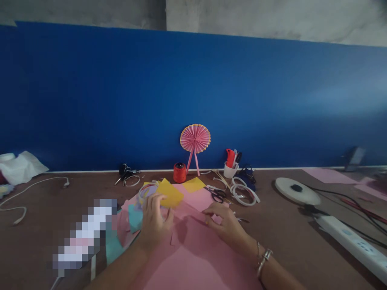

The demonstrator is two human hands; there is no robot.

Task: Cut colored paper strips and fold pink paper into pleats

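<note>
My left hand (pixel 155 219) is closed in a pinch on a folded yellow paper (pixel 170 193), lifting it a little above a heap of paper scraps. My right hand (pixel 225 221) lies palm down on a large pink paper sheet (pixel 193 257), its fingers curled against the sheet and touching it; a bracelet circles that wrist. Whether the right fingers grip anything is hidden. A teal paper piece (pixel 135 218) lies just left of my left hand. A second yellow paper (pixel 194 184) rests farther back on the pink sheet.
Black scissors (pixel 218 195), white rings (pixel 243 192), a white cup of pens (pixel 231 166), a red spool (pixel 179 172) and a pink paper fan (pixel 195 139) stand behind. A white round base (pixel 296 190) and power strip (pixel 353 245) are at right, a white cable (pixel 21 193) at left.
</note>
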